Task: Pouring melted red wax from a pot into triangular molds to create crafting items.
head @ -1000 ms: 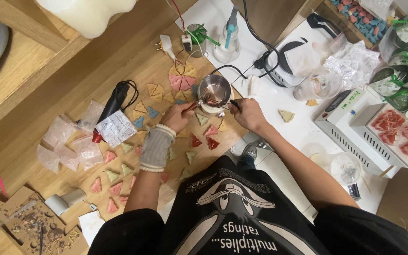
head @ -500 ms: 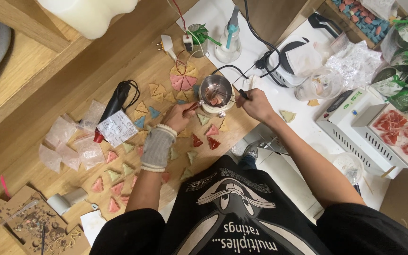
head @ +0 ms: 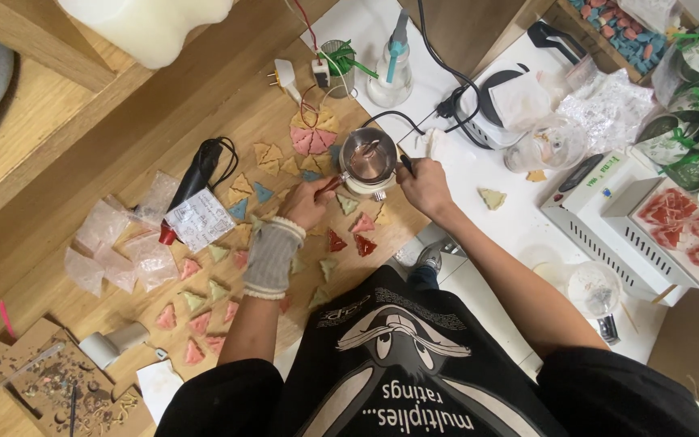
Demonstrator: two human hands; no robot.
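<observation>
At the far left of the wooden desk (head: 82,186), around nine o'clock, lie clear plastic packets (head: 111,247), and at seven o'clock a cardboard tray (head: 38,384) of scraps. Moving right, many small triangular pieces (head: 196,303) in pink, green and yellow are spread flat across the wood, with a black tool (head: 196,178) and a paper slip just above them.

Near the centre, the left hand (head: 307,202), a knitted cuff on its wrist, is closed around a thin red-tipped stick whose end reaches toward the small metal pot (head: 368,156). The pot stands at about twelve o'clock from the person, on a pale base at the edge of the wood. The right hand (head: 422,182) is closed on the pot's dark handle at its three o'clock side.

Judging by the spread, a good many pieces are already shaped and laid out, while work at the pot goes on; what the pot holds cannot be made out.

Further right, a spray bottle (head: 390,69), a white boxy machine (head: 608,210) and a tray of red pieces (head: 677,222) sit at two to three o'clock.
</observation>
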